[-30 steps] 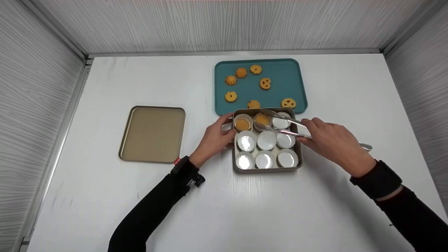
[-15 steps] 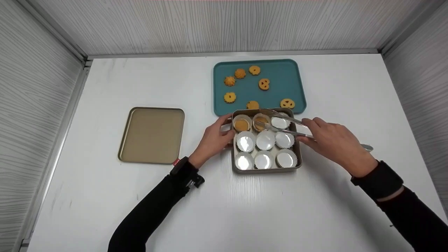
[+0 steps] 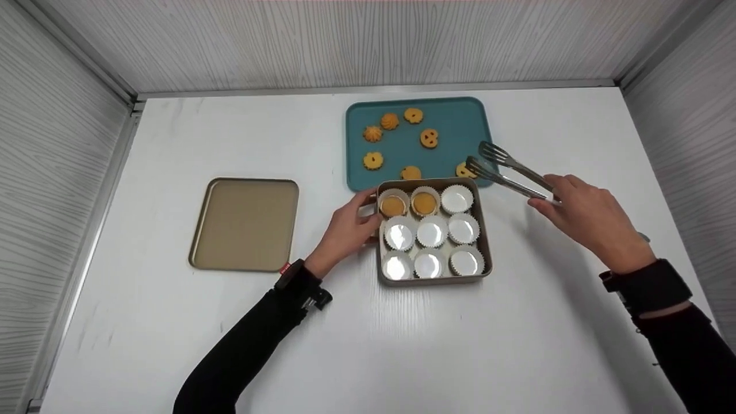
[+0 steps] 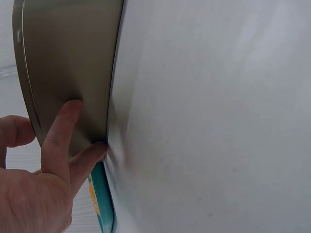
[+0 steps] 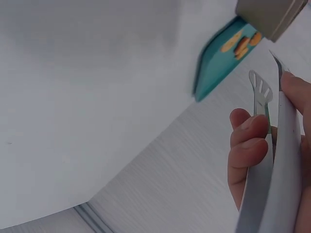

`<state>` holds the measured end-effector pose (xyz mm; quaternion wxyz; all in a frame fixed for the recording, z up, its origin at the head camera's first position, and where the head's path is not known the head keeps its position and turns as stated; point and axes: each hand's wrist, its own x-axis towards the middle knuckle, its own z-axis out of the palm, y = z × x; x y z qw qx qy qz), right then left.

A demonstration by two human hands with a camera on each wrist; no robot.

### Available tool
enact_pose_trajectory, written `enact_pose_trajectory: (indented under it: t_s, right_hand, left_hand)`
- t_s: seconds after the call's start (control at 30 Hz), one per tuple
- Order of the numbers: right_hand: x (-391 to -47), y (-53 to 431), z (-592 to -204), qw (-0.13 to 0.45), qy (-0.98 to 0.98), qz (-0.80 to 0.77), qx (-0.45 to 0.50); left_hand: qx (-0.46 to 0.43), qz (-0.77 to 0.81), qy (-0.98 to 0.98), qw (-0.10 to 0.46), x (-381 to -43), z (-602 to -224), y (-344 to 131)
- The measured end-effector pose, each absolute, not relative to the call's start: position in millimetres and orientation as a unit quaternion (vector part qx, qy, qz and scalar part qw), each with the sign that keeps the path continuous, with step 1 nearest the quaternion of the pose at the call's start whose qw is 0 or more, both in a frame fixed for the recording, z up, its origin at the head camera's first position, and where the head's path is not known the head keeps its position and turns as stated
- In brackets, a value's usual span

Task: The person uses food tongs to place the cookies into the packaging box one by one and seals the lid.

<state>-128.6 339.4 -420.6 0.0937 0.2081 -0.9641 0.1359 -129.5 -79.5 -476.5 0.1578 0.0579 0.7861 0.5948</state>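
The tongs, tips apart, slant over the near right of the teal tray, by a pretzel-shaped biscuit; an off-centre squeeze could crack it or flick it away. They reach far and left from the right hand, its fingers curled round them. The left hand lays spread fingers against the left wall of the tin.

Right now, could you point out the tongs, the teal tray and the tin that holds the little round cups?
Tongs (image 5: 284, 165): right wrist view, on one of their two arms.
Teal tray (image 3: 402, 150): head view, on its bare surface.
Tin (image 3: 437, 281): head view, on its near outer wall.
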Motion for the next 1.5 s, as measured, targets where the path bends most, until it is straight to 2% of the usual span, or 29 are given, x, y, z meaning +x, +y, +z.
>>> enact_pose_trajectory:
  t_s: [0.27, 0.57, 0.93, 1.2, 1.5]
  right_hand:
    - [-140.5, 350.4, -430.9, 0.047, -0.972, 0.110, 0.201]
    - [-153.9, 343.9, -432.2, 0.054, -0.965, 0.106, 0.232]
    - [-168.0, 331.9, -435.1, 0.029, -0.969, 0.119, 0.215]
    - [-172.5, 327.9, -434.4, 0.031, -0.968, 0.098, 0.229]
    - [-173.4, 323.9, -439.1, 0.068, -0.967, 0.074, 0.234]
  left_hand:
    - [0.068, 0.592, 0.789, 0.149, -130.1, -477.8, -81.1]
    - [0.069, 0.589, 0.791, 0.151, -128.9, -478.1, -80.8]
    - [0.071, 0.586, 0.793, 0.148, -129.7, -479.2, -80.3]
    - [0.069, 0.595, 0.787, 0.147, -128.6, -478.1, -80.3]
    - [0.066, 0.593, 0.788, 0.152, -128.6, -477.0, -80.4]
